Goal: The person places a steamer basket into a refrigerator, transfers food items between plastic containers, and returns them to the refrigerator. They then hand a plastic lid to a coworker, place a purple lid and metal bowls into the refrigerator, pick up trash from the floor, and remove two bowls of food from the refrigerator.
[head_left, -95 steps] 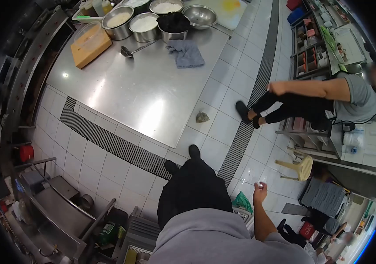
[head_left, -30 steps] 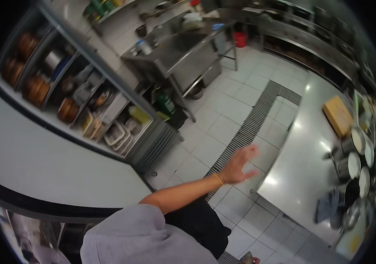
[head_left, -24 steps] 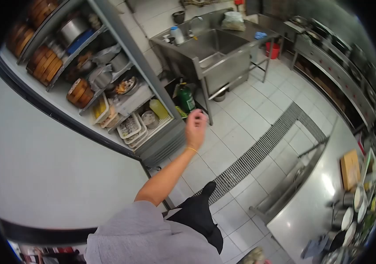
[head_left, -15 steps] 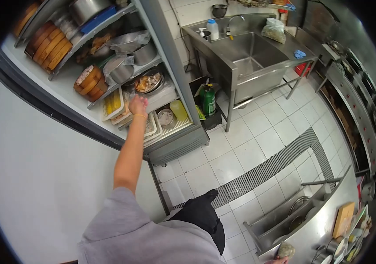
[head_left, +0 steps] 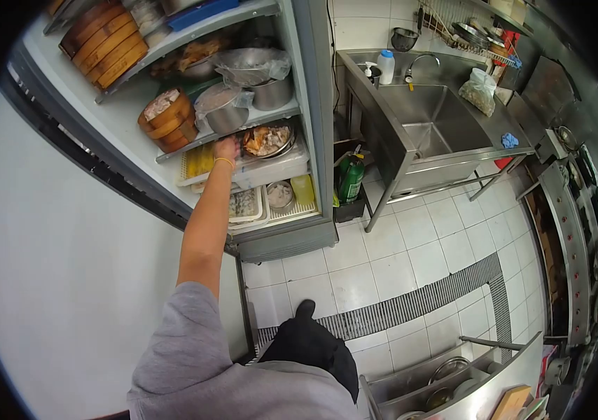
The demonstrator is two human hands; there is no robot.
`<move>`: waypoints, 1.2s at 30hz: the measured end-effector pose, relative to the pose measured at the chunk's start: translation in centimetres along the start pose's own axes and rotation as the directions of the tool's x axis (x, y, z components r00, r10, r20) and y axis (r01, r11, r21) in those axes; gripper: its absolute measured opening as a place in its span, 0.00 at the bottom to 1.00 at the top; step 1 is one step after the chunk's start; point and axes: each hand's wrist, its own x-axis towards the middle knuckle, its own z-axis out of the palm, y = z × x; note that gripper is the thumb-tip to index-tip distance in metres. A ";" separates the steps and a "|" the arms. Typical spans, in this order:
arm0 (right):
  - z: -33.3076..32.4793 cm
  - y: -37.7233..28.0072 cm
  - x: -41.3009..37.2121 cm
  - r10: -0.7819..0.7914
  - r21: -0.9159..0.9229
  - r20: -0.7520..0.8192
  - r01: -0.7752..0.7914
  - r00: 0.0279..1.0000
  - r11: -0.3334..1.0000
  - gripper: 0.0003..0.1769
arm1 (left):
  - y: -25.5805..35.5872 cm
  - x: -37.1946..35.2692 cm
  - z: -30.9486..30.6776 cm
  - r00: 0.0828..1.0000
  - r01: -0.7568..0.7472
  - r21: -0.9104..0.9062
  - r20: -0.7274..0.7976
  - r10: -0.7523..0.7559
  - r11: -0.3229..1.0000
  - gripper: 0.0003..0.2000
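My left hand (head_left: 227, 149) reaches into the open fridge, on the level under the wire shelf. Its fingers are bent together between a white basket of yellow food (head_left: 199, 161) and a metal plate of mixed cooked-looking pieces (head_left: 268, 140). What the fingertips hold, if anything, is hidden. The plate rests on a whitish container (head_left: 271, 166). Below are a white tray of greyish pieces (head_left: 245, 204), a round metal bowl of pale food (head_left: 281, 195) and a yellow-green container (head_left: 302, 189). My right hand is out of view.
Bamboo steamers (head_left: 106, 45) and metal pots (head_left: 223, 112) fill the upper shelves. The fridge door (head_left: 82, 266) stands open at left. A sink (head_left: 425, 126) and a green bottle (head_left: 350, 178) are to the right. A steel counter (head_left: 474, 392) is at lower right.
The view has shifted, bringing the fridge closer. My left hand has gone further in, nearer the shelf edge and plate. My right hand, which held a bag at the lower right, has left view.
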 end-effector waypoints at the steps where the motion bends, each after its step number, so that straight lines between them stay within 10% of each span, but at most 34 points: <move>1: 0.6 -3.3 0.5 -0.068 0.183 0.254 0.021 0.965 0.983 0.42 | -0.5 1.3 -0.2 0.999 -0.044 -0.061 0.026 0.046 0.997 0.09; 2: 2.1 -7.1 0.8 -0.184 0.367 0.472 -0.002 0.862 0.930 0.52 | 0.1 1.0 0.3 0.999 -0.043 -0.072 0.021 0.045 0.996 0.09; 3: 5.2 -12.3 -1.0 -0.373 0.653 0.233 0.140 0.898 0.744 0.18 | 0.8 0.8 1.1 0.999 -0.048 -0.142 -0.003 0.048 0.989 0.10; 4: 3.5 -19.8 -2.5 -0.507 0.633 0.374 0.186 0.776 0.751 0.13 | 1.4 0.3 1.5 0.999 -0.050 -0.205 -0.027 0.046 0.977 0.11; 10: 4.2 -51.8 -15.6 -0.905 0.907 0.416 -0.106 0.089 0.407 0.14 | 0.9 -0.2 2.3 0.999 -0.035 -0.332 -0.016 0.032 0.943 0.13; 13: 6.0 -62.4 -23.8 -0.827 0.657 0.528 -0.523 -0.195 0.543 0.30 | 0.8 -0.4 2.5 0.999 -0.031 -0.401 -0.028 0.022 0.915 0.14; 18: 4.7 -71.9 -29.8 -0.569 0.236 0.810 -0.811 -0.140 0.536 0.42 | 0.7 -0.8 2.6 0.999 -0.044 -0.517 -0.042 0.026 0.855 0.16; 26: 8.0 -72.8 -31.3 -0.614 0.533 0.768 -0.715 0.183 0.454 0.39 | 3.6 -7.2 -1.7 0.998 0.018 -0.484 0.067 0.016 0.875 0.09; 36: 10.4 -73.7 -27.4 -0.702 0.488 0.712 -0.719 0.000 0.495 0.47 | 2.4 -20.2 -8.2 0.996 0.077 -0.468 0.067 -0.052 0.880 0.08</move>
